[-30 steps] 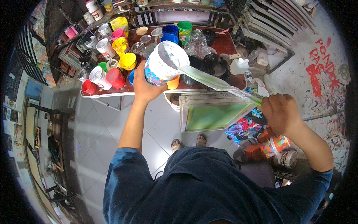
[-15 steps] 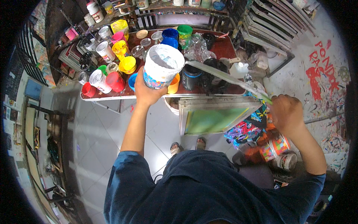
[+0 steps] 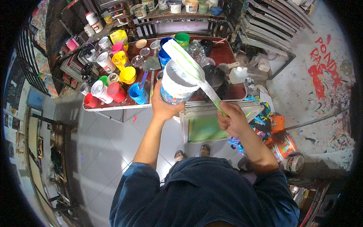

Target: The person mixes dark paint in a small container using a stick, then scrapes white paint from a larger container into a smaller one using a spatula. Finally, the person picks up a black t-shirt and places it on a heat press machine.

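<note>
My left hand grips a white paint tub from its left side, fingers round its lower part. The tub is tilted toward me, with white paint smeared on its wall and a coloured label low down. In my right hand is the green handle of a long spatula, its broad head coated in white paint. That head is raised over the tub's rim, slanting up to the left. Whether it touches the rim I cannot tell. Behind them, the dark red table carries more paint tubs.
Near the table's front edge are a blue cup with a purple tool, a red tub and a yellow tub. A framed screen leans below. To the right lie an orange bucket and a white jug.
My right hand has swung left and inward, bringing the spatula's head up over the tub. My left hand and the tub have shifted slightly right and lower in view.
</note>
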`<action>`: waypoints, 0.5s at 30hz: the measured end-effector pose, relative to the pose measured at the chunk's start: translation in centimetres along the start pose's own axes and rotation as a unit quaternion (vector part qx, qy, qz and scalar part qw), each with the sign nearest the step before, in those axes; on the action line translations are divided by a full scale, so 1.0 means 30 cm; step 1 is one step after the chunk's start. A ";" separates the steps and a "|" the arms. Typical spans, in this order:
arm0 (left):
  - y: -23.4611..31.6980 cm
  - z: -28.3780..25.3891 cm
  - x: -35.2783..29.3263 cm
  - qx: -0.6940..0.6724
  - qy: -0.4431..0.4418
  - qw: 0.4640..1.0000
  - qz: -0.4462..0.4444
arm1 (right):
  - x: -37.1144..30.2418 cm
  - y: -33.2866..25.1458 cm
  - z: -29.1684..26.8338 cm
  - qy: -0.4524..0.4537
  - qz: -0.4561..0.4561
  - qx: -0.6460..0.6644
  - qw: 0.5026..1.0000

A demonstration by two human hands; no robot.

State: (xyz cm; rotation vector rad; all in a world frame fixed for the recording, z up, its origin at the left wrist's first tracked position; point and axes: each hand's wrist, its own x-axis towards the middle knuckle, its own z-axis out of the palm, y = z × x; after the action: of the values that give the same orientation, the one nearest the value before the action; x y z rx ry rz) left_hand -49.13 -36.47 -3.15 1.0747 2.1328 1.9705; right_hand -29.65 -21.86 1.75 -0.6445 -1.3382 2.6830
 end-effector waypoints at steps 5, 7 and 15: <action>-0.032 -0.011 -0.026 0.009 0.028 1.000 -0.002 | -0.033 0.049 -0.023 0.002 0.029 -0.004 1.000; -0.033 -0.014 -0.029 0.006 0.023 1.000 0.008 | -0.052 0.051 -0.026 0.012 0.052 -0.005 0.999; -0.058 -0.044 -0.008 0.016 0.054 0.998 -0.012 | -0.124 0.037 -0.053 0.043 0.101 -0.030 0.994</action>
State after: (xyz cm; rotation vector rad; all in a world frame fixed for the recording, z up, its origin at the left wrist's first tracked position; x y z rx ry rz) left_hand -50.35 -37.63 -4.56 0.9638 2.2258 2.0358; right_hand -25.51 -22.29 1.28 -0.9383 -1.4052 2.7390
